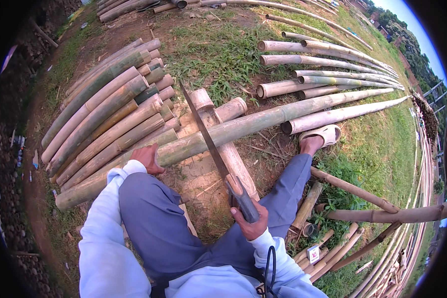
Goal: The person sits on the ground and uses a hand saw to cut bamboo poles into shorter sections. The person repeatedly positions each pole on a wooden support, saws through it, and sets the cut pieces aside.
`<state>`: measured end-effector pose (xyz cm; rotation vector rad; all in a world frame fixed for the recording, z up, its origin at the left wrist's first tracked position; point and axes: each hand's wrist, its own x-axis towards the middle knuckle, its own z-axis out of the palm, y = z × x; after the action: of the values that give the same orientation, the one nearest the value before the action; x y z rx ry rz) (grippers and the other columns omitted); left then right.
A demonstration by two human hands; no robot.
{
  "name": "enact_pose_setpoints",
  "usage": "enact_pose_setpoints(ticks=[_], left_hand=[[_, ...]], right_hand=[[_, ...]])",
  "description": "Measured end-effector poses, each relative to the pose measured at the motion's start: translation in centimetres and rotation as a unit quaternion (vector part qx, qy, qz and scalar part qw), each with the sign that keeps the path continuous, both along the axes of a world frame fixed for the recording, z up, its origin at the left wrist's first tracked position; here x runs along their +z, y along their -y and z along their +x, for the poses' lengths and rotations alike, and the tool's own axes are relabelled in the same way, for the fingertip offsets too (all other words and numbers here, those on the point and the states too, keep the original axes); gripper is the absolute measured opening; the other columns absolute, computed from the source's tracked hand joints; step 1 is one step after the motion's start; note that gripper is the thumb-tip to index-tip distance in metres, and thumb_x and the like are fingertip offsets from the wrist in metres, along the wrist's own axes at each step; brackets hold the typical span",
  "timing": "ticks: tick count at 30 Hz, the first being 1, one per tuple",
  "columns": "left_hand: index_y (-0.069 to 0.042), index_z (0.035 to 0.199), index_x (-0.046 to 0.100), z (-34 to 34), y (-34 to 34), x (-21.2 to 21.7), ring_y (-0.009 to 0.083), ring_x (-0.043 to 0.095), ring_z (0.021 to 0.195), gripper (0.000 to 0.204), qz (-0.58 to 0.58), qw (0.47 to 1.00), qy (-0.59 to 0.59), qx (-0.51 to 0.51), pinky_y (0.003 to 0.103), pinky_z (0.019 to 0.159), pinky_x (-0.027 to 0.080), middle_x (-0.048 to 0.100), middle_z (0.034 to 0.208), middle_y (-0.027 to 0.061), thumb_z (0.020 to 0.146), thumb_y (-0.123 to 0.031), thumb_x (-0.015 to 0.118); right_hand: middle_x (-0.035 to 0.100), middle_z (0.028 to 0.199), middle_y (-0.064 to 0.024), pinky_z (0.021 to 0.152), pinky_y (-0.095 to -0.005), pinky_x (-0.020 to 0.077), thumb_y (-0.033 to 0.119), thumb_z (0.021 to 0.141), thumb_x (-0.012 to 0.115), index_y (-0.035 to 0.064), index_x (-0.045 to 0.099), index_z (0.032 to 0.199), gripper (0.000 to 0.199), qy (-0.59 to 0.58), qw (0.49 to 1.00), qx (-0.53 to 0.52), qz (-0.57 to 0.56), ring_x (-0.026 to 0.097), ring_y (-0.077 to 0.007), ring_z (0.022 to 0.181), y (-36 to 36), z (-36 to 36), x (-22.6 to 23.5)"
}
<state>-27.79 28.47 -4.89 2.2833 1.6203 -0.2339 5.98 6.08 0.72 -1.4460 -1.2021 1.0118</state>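
Observation:
A long greenish bamboo pole (259,121) lies slantwise across in front of me, over a bamboo support piece (236,164). My left hand (147,159) is clasped over the pole left of the saw, beside my bent knee. In my right hand (252,221) is the dark handle of a handsaw (203,130), closed in my fingers. Its long, narrow blade points away from me and crosses the pole at a steep angle. How deep the teeth sit in the bamboo, I cannot tell. Pale sawdust (196,171) covers the ground around the support.
A stack of short bamboo lengths (111,107) lies on the left. Several long bamboo poles (328,62) spread over the grass at the far right. My sandalled foot (320,139) rests beyond the pole's near side. A bamboo frame (367,215) and a small white box (313,255) are at right.

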Motion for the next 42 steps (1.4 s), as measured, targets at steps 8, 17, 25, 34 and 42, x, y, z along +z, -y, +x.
enact_pose_setpoints(ticks=[8,17,25,34,42], left_hand=[[0.001,0.124,0.054,0.0,0.3,0.0,0.0454,0.069,0.097,0.08,-0.019,1.0,0.0,-0.001,0.051,0.087,0.054,0.072,0.102,0.0276,0.066,-0.047,0.083],[0.001,0.121,0.054,0.8,-0.2,0.6,0.0447,0.069,0.096,0.077,-0.041,0.999,-0.02,0.01,0.051,0.087,0.055,0.072,0.101,0.0259,0.067,-0.046,0.084],[0.003,0.114,0.055,0.5,0.0,1.3,0.045,0.069,0.093,0.072,-0.038,0.999,-0.007,0.006,0.051,0.085,0.054,0.071,0.097,0.0272,0.068,-0.044,0.084],[0.002,0.117,0.055,1.0,-0.5,0.3,0.0458,0.068,0.098,0.076,-0.052,0.999,-0.006,-0.002,0.052,0.086,0.054,0.071,0.098,0.0279,0.064,-0.043,0.085],[0.003,0.116,0.057,0.5,-0.2,1.1,0.044,0.07,0.092,0.074,-0.051,0.998,-0.023,-0.001,0.051,0.084,0.055,0.072,0.094,0.0252,0.067,-0.046,0.084]], right_hand=[[0.063,0.07,-0.0038,0.059,-0.0272,0.0466,0.013,0.089,0.081,-0.0001,0.065,0.095,0.021,0.006,0.999,-0.008,-0.042,0.059,-0.0103,0.062,1.7,-0.1,-1.8],[0.06,0.07,-0.0101,0.059,-0.0303,0.046,0.012,0.09,0.079,-0.0013,0.063,0.094,0.021,0.059,0.998,0.003,-0.012,0.055,-0.0152,0.059,0.0,-1.0,0.3],[0.065,0.073,-0.0113,0.059,-0.0307,0.0476,0.007,0.088,0.077,0.0001,0.068,0.102,0.018,0.087,0.995,0.023,-0.043,0.06,-0.0161,0.059,3.3,-0.9,1.8],[0.065,0.078,-0.0039,0.068,-0.0255,0.0469,0.01,0.092,0.075,-0.0056,0.068,0.11,0.025,0.036,0.997,0.054,-0.031,0.053,-0.0067,0.073,-6.2,-1.3,-0.1],[0.07,0.078,-0.0121,0.061,-0.0335,0.0526,0.006,0.087,0.076,0.0021,0.072,0.11,0.024,0.143,0.988,0.022,-0.06,0.071,-0.0214,0.066,6.7,-0.5,1.6]])
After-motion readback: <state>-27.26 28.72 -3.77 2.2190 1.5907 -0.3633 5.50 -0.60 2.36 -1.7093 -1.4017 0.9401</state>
